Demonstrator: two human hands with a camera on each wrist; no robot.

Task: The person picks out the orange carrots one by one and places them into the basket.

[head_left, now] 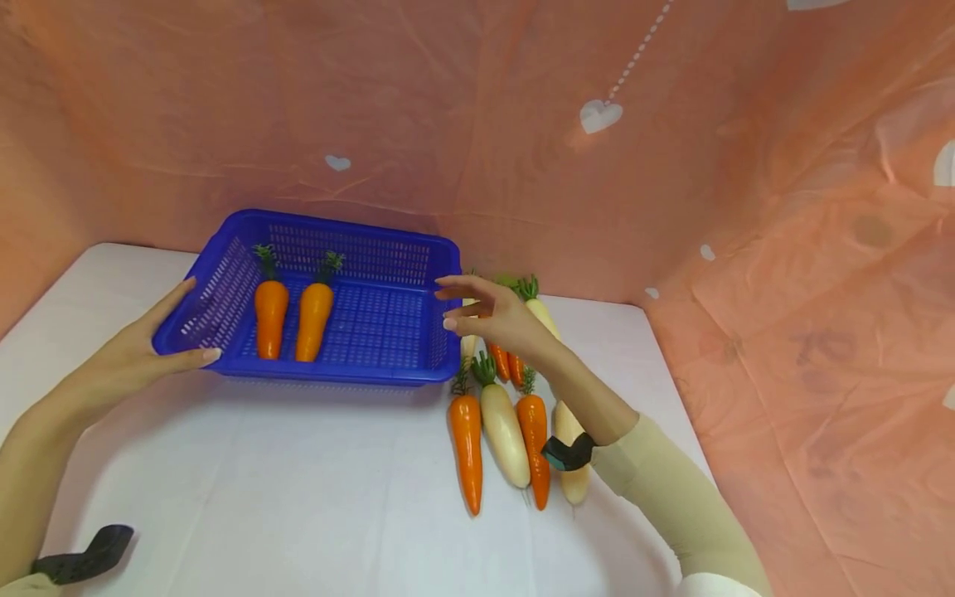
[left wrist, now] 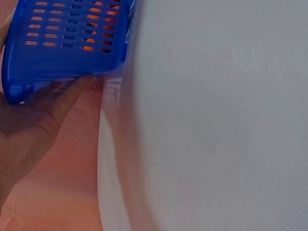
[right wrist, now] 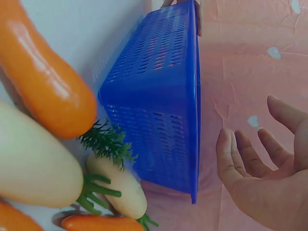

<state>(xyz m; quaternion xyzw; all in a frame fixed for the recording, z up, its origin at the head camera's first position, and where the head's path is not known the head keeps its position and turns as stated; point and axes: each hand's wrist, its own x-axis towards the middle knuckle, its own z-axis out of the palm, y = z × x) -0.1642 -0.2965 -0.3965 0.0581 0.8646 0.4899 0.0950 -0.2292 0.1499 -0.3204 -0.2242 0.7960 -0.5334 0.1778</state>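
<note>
A blue plastic basket [head_left: 336, 371] with slotted walls stands at the back left. Inside it lie two orange carrots with green tops, a left one [head_left: 270, 319] and a right one [head_left: 315, 319]. My left hand [head_left: 145, 348] grips the basket's left end, thumb at the rim; in the left wrist view its fingers reach under the rim of the basket [left wrist: 62, 60]. My right hand [head_left: 496, 315] hovers by the basket's right end with bent, spread fingers. In the right wrist view, a gap separates that hand [right wrist: 269, 178] from the basket [right wrist: 144, 91], and its palm holds nothing.
Right of the basket, carrots and white radishes lie on the white table, among them a carrot [head_left: 467, 448], a radish [head_left: 505, 435] and another carrot [head_left: 533, 448]. My right forearm partly covers a second radish [head_left: 574, 481]. A pink cloth [head_left: 418, 108] with white hearts hangs behind.
</note>
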